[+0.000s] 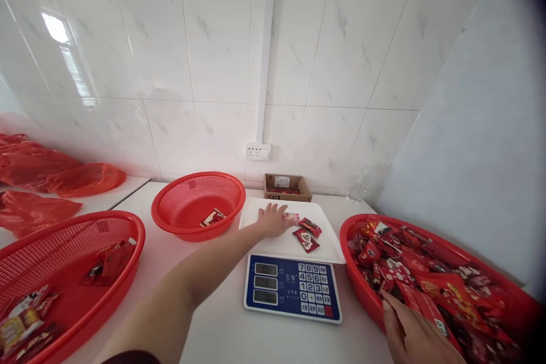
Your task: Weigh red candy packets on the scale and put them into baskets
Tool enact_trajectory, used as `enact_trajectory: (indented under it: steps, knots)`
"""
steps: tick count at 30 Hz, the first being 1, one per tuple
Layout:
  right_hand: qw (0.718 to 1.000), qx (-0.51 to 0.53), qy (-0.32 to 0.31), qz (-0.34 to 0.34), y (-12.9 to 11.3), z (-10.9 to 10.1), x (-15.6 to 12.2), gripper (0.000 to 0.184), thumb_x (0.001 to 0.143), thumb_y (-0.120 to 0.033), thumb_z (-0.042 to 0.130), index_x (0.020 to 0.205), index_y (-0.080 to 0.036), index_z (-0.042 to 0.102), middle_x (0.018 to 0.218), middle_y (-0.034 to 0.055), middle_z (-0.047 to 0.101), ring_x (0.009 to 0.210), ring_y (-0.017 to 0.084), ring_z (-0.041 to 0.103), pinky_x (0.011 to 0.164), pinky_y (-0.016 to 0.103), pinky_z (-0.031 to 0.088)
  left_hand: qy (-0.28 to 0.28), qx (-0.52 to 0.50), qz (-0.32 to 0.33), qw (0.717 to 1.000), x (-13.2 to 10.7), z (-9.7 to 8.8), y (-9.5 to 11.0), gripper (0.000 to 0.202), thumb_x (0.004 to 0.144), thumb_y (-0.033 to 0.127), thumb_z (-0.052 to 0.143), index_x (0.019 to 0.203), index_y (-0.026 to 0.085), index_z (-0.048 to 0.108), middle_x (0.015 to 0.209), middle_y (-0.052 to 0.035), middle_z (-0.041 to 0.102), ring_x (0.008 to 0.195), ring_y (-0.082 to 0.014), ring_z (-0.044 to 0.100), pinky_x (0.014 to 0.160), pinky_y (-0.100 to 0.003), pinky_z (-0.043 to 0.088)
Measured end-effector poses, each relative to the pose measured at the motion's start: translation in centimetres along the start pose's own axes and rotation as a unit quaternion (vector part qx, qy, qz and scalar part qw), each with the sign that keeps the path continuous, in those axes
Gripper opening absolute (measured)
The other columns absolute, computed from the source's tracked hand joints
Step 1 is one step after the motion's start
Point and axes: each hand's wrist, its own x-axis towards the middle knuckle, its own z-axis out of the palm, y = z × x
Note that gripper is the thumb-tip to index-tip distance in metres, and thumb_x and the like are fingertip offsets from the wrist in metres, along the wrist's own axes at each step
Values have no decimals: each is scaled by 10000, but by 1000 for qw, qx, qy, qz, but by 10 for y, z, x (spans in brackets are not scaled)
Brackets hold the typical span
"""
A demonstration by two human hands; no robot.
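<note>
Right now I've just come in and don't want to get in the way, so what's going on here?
A person's left hand is spread over the white pan of a scale, beside small red packets lying there. Their right hand is at the heaped basket on the right, which is full of red packets; whether it grips one is unclear. Far fewer lie in the basket near the wall, left of the scale, and in the far-left basket.
</note>
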Motion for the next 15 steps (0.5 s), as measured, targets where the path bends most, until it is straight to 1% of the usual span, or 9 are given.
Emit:
enact_trajectory:
  steps: [2,5,6,7,8,10,12,13,15]
  knots:
    - [1000,-6,4,-6,1,1,-2,471,919,-428,264,1062,-159,623,945,62,707,785,213,661,670,369,488,-8,-1,0,1000,7,15,25,814,787,769,245,1443,288,267,1530,-124,235,1403,-357,123,1027,-672,132]
    - [999,-19,20,-21,1,-2,-2,466,931,-419,256,1059,-162,624,950,49,708,798,199,662,686,356,491,-20,36,14,999,12,30,57,819,749,784,306,1435,338,282,1539,-113,212,1401,-402,46,983,-738,13]
    - [999,-24,25,-28,1,-4,-1,471,936,-423,249,1050,-165,627,944,46,709,795,196,662,682,351,490,-26,53,21,998,13,33,64,816,739,782,335,1426,343,303,1535,-114,221,1395,-415,48,971,-747,-11]
    - [999,-28,27,-34,0,-5,0,476,939,-428,244,1040,-167,630,933,44,711,789,193,662,673,347,488,-28,68,30,997,14,35,69,808,731,777,365,1410,339,338,1524,-122,245,1386,-427,75,963,-754,-5]
    - [998,-32,27,-39,-1,-7,0,482,941,-433,242,1033,-168,633,925,43,711,783,192,661,665,343,487,-25,76,41,996,14,36,72,788,729,768,390,1382,327,387,1506,-134,281,1370,-434,130,960,-754,38]
    - [998,-36,29,-41,-2,-8,1,491,944,-438,237,1016,-166,640,910,45,712,777,192,660,658,341,485,-4,79,64,995,14,37,72,694,756,728,415,1287,289,502,1449,-150,363,1310,-414,274,959,-705,185]
    - [998,-36,32,-39,-2,-8,1,495,945,-435,232,1010,-164,642,906,46,712,779,194,660,659,345,484,25,73,82,994,15,35,66,574,813,653,417,1194,251,568,1375,-149,439,1243,-368,370,952,-603,301]
    - [998,-35,31,-38,-2,-8,1,493,946,-433,231,1010,-167,642,904,44,712,775,195,660,657,348,482,38,70,85,993,16,34,62,521,837,607,421,1169,239,579,1337,-146,468,1217,-350,398,942,-554,340]
    - [998,-33,30,-35,-3,-8,2,487,945,-430,233,1018,-172,640,907,43,712,772,198,660,658,355,478,56,61,83,993,17,32,53,443,856,509,456,1178,224,563,1259,-143,515,1170,-324,443,899,-471,402]
